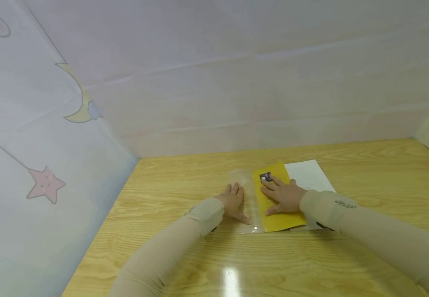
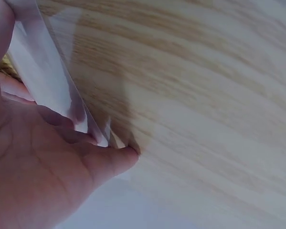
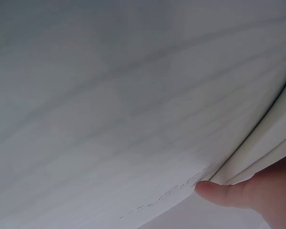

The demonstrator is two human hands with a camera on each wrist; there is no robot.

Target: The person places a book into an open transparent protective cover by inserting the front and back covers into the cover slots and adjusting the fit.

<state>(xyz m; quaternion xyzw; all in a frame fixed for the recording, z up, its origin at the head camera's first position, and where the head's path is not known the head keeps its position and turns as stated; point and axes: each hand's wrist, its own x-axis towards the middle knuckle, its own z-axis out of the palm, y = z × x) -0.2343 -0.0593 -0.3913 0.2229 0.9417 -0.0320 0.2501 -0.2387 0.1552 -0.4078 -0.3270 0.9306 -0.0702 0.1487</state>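
Observation:
A yellow booklet cover (image 1: 279,220) lies on the table with a small dark picture near its top. My right hand (image 1: 285,197) rests on it, fingers spread. White printed pages (image 1: 311,175) show to the right, beneath my forearm. Left of the yellow cover is a clear plastic sheet (image 1: 251,206); my left hand (image 1: 233,203) lies on its left part with the fingers straight. In the left wrist view, the clear plastic (image 2: 47,62) rises at an angle beside my left fingers. The right wrist view has a white page (image 3: 109,119) and my right thumb (image 3: 224,194) at its edge.
The wooden table (image 1: 155,185) reaches back to a pale cloth wall (image 1: 199,136). At the left hangs a cloth (image 1: 21,231) printed with a star and a moon. A light reflection shows near the table's front.

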